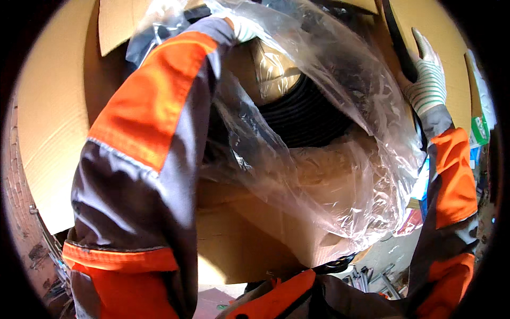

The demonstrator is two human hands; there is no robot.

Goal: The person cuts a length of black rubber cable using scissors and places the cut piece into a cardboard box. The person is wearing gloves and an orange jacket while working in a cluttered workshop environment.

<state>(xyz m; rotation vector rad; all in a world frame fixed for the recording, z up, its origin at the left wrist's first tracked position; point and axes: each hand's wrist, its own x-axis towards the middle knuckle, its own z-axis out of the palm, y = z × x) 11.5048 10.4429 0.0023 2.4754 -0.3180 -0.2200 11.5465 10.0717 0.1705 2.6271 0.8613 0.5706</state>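
Note:
A large clear plastic bag (366,80) spreads over an opened cardboard box (249,228). Through its mouth shows a coil of black cable or hose (305,114), with a cardboard piece under clear wrap (271,69) inside the ring. My left hand (245,30), in a pale glove, reaches to the far side of the bag; its fingers are hidden behind sleeve and plastic. Wearing a green-and-white striped glove, my right hand (427,80) rests against the right cardboard flap (438,26), fingers stretched out, beside a dark strip (399,45).
Another tall cardboard flap (53,122) stands at the left. Metal rods or pipes (366,279) lie low on the floor, below the box. Green-and-white packaging (479,131) shows beyond my right forearm. A brick surface (18,175) is at the left rim.

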